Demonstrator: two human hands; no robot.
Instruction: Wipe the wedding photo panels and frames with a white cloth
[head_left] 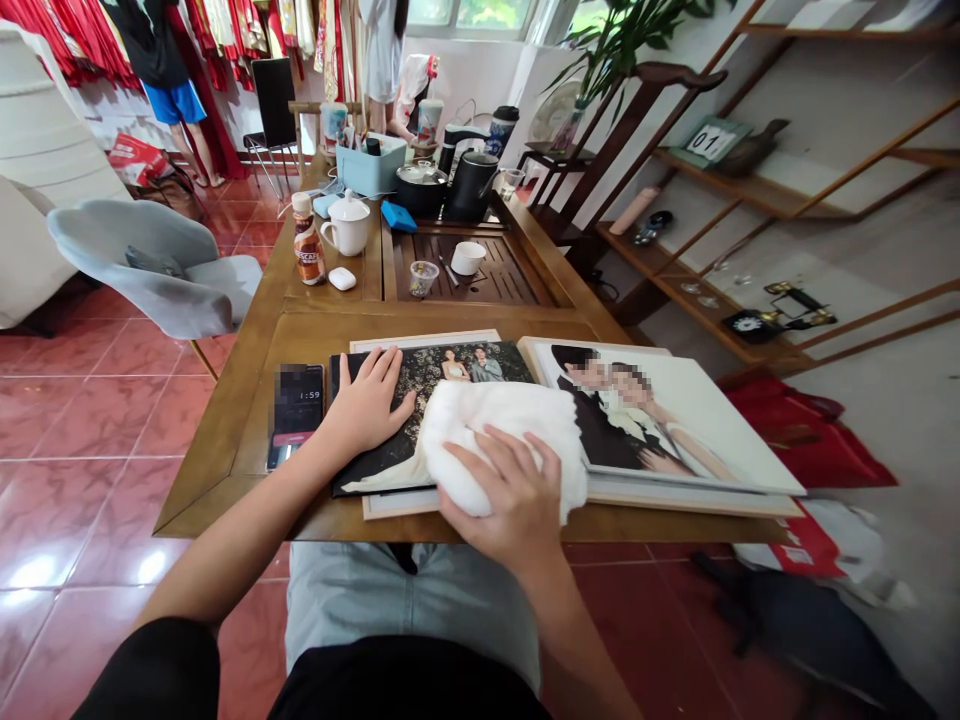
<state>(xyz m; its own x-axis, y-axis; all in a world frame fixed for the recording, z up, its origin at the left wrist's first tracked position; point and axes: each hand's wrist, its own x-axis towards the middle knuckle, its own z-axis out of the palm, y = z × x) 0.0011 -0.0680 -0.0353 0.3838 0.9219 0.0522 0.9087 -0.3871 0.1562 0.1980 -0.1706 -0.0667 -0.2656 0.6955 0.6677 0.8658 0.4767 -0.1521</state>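
A dark wedding photo panel (409,390) lies on the wooden table in front of me. My left hand (370,405) rests flat on its left part, fingers spread. Over the panel's right part my right hand (514,495) grips a folded white cloth (450,420), fingers curled into it. The cloth hides much of the picture beneath. To the right, a second photo panel (720,410) with a light background lies on a pale wooden frame (622,495). Another pale frame shows under the dark panel.
A phone (298,410) lies left of the panels. Farther back stand a coffee bottle (307,240), a lidded white mug (349,225), a small white cup (469,258) on a tea tray (517,275), and a black kettle (472,187). Shelves (742,190) rise at right; a grey chair (165,265) stands left.
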